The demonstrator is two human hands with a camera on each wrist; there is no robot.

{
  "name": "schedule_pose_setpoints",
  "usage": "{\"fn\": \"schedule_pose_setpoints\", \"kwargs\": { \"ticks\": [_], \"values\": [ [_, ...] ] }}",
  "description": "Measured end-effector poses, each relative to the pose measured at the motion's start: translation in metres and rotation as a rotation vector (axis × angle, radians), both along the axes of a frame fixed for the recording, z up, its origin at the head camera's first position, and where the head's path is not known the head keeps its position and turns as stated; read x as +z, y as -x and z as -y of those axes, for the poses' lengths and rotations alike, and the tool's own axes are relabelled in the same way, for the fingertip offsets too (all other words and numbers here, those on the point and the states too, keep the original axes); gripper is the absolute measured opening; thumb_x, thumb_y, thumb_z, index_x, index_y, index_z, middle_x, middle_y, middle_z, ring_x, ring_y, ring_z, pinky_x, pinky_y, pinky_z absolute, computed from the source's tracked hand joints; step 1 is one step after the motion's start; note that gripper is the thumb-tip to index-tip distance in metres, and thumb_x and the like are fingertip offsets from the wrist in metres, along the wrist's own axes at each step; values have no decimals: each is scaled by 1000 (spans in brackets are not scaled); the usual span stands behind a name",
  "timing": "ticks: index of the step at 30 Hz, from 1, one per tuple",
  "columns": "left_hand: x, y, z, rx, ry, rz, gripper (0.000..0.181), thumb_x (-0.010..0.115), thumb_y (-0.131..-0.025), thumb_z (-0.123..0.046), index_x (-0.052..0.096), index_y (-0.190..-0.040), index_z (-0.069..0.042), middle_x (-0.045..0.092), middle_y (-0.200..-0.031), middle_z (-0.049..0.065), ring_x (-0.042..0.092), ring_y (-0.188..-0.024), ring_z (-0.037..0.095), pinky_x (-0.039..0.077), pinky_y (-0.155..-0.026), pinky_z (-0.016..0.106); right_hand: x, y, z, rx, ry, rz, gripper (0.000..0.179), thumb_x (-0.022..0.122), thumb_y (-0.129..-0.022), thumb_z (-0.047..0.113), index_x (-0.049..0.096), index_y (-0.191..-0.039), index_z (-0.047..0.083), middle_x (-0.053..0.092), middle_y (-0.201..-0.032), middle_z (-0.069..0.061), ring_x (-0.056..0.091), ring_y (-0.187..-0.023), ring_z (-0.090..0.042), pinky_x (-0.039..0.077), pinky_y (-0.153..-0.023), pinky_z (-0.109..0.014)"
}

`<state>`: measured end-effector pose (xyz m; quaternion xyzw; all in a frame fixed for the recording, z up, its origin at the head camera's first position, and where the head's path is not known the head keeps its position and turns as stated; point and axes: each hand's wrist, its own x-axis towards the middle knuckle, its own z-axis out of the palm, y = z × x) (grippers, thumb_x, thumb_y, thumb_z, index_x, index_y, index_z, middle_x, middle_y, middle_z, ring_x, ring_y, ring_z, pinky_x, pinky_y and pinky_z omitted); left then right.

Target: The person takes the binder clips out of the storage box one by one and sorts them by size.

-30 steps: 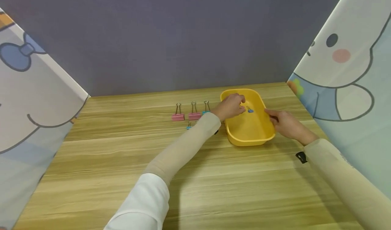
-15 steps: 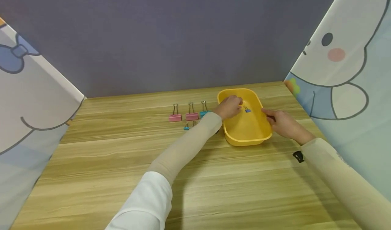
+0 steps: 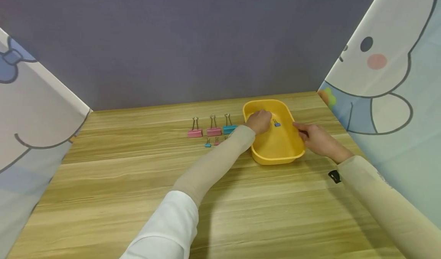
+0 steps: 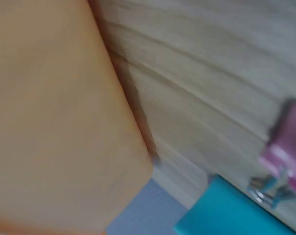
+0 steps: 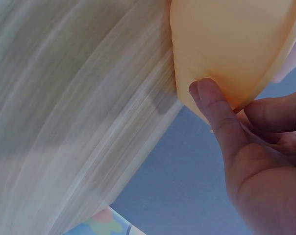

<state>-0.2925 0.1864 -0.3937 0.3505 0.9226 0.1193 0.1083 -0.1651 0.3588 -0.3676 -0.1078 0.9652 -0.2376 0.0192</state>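
Note:
A yellow plastic tray [image 3: 275, 161] stands on the wooden table; its wall [image 4: 64, 107] fills the left of the left wrist view. My left hand [image 3: 259, 121] reaches into the tray over its left side, fingers bent down and hidden, so whatever they hold cannot be seen. A small blue binder clip [image 3: 277, 124] lies on the tray floor just right of that hand. With the thumb outside and fingers at the rim, my right hand [image 3: 317, 138] grips the tray's right side; the right wrist view shows this right hand [image 5: 265, 166] pinching the wall.
Left of the tray, two pink binder clips [image 3: 195, 133] and a large teal binder clip [image 3: 229, 129] form a row. Before them lie small ones, including a teal clip [image 3: 208, 145] and a pink clip [image 3: 216, 143]. A black clip [image 3: 334, 176] lies beside the right forearm.
My left hand has moved lower into the tray, and its fingers, partly seen before, are now hidden. My right hand keeps its grip on the rim. The whole view has shifted slightly.

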Motion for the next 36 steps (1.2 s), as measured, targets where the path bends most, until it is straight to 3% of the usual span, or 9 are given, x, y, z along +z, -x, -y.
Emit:
{"fn": "schedule_pose_setpoints", "kwargs": {
  "ticks": [4,12,20,28,34,36],
  "values": [
    [0,-1,-1,13,28,2,15,47,-99,-9,61,-99,-12,55,-88,0,51,-75,13,44,-63,24,0,-1,1,-3,5,8,41,47,-95,-3,42,-134,-12,48,-128,-32,53,-111,-43,44,-87,-52],
    [-2,1,-2,-6,47,-9,17,48,-98,-9,63,-105,-12,56,-94,1,51,-82,13,44,-68,25,0,0,1,-2,7,8,40,47,-95,-4,42,-134,-13,47,-128,-32,52,-112,-43,44,-88,-53],
    [-3,1,-4,-33,32,6,17,47,-98,-10,64,-95,-13,58,-83,0,51,-71,12,43,-59,22,0,-1,1,10,-8,-17,40,48,-94,-5,44,-132,-14,48,-126,-33,52,-111,-44,43,-88,-53],
    [-5,2,-4,-59,26,-3,16,48,-98,-10,61,-89,-12,55,-79,1,50,-69,12,42,-61,22,-1,2,1,15,-2,-3,40,47,-94,-4,43,-133,-14,49,-126,-33,55,-107,-42,46,-85,-52],
    [-6,3,0,-128,-11,0,21,48,-97,-7,52,-76,-10,44,-66,0,41,-58,11,36,-54,20,-3,4,1,24,-3,0,40,48,-95,-3,42,-133,-13,49,-126,-33,53,-109,-43,45,-86,-52],
    [-4,4,1,-157,-40,-6,23,49,-95,-5,51,-72,-10,44,-63,0,40,-55,10,35,-52,19,-3,5,1,31,-1,-6,40,48,-95,-4,43,-133,-14,49,-126,-33,57,-102,-40,47,-83,-49]
  ]
}}
